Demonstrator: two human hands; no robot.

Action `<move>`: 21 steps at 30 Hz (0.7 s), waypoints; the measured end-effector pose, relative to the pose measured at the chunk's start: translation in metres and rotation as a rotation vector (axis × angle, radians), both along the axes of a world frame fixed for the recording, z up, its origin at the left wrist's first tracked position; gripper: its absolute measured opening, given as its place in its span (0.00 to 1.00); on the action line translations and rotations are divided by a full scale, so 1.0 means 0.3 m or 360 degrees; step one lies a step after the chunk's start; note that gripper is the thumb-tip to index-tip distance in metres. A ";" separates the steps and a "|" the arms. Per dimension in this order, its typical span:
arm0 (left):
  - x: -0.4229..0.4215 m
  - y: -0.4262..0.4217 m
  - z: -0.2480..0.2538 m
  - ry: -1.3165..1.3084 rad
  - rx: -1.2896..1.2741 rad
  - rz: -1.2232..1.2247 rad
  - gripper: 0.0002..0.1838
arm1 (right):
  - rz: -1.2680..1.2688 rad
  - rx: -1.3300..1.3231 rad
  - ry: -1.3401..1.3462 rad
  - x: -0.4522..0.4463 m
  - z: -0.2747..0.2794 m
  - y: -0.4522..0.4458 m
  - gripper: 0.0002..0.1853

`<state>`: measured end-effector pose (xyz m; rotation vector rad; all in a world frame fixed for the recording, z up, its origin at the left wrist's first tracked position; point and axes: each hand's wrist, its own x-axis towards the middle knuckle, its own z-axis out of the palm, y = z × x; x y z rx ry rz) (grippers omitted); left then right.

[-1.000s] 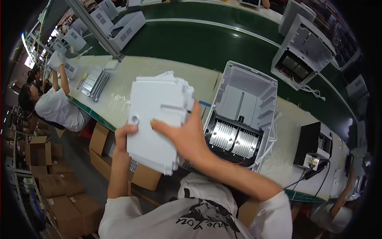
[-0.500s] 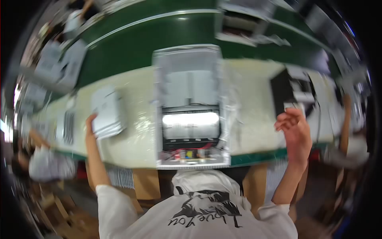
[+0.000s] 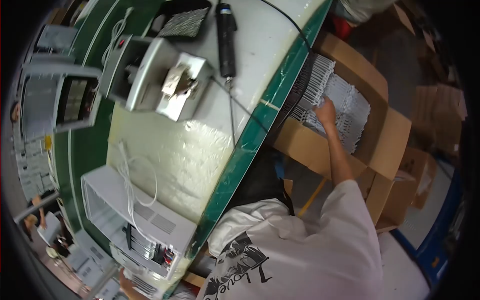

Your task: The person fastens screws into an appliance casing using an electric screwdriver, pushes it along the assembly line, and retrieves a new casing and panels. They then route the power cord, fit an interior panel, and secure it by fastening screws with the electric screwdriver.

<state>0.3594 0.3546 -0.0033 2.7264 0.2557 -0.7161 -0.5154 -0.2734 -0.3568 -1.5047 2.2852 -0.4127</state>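
My right hand (image 3: 326,111) reaches down into an open cardboard box (image 3: 305,146) beside the table. Its fingers are bent around the edge of a white ribbed part (image 3: 320,76), one of many packed in rows. The fingertips are partly hidden among these parts. Flatter white parts (image 3: 350,102) fill the other side of the box. I do not see my left hand; its arm is out of the frame. A white metal housing (image 3: 145,212) lies on the table at lower left, with wiring and small coloured components at its near end and a white cable (image 3: 131,185) across it.
A black power screwdriver (image 3: 226,45), a black tray of screws (image 3: 185,22) and a silver-and-black machine (image 3: 145,75) stand on the table. Another housing (image 3: 40,102) lies across the green belt. A co-worker's hand (image 3: 126,284) shows at lower left. More cartons (image 3: 412,175) stand at right.
The view has swung to the right and tilted. My right hand has gone from above the table, fingers loosely curled, into the carton. My left hand has left the view.
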 end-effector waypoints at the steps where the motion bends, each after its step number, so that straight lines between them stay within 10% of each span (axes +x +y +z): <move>1: -0.035 -0.031 0.018 -0.0071 0.0082 0.0017 0.36 | 0.0170 0.0069 0.0099 0.037 -0.017 -0.033 0.35; 21: -0.466 -0.139 0.054 -0.0363 0.0660 0.0045 0.29 | 0.0729 0.0642 0.1018 0.144 -0.381 -0.313 0.39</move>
